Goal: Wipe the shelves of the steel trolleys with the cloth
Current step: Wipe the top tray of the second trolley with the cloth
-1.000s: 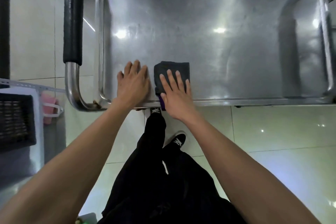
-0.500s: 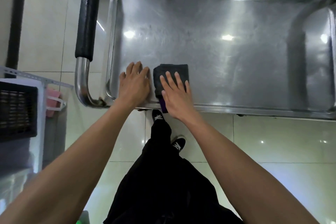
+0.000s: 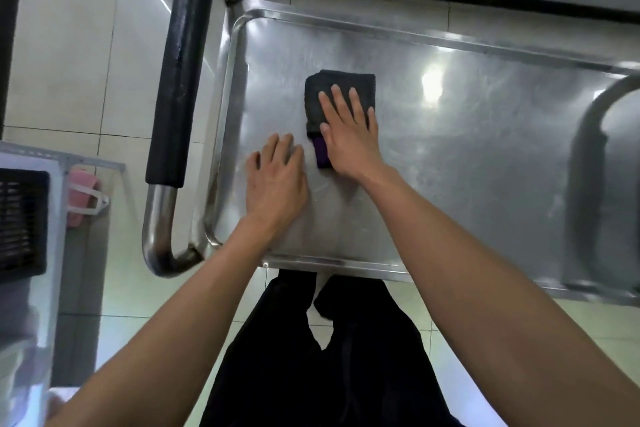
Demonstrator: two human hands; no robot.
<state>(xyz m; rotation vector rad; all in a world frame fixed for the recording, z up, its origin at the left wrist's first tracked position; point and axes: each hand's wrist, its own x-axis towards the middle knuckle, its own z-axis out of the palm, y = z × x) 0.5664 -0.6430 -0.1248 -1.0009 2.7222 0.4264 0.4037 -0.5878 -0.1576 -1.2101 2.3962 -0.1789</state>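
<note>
The right hand (image 3: 349,130) presses flat, fingers straight, on the dark folded cloth (image 3: 337,94) near the left end of the top shelf (image 3: 485,156). The left hand (image 3: 275,180) rests flat beside it. With 1 hard push the cloth could bunch up (nothing grips it). Its long side points away from the person.

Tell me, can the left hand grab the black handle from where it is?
Probably yes. The left hand lies flat on the shelf, holding nothing, and the handle is just beside it with nothing between.
</note>
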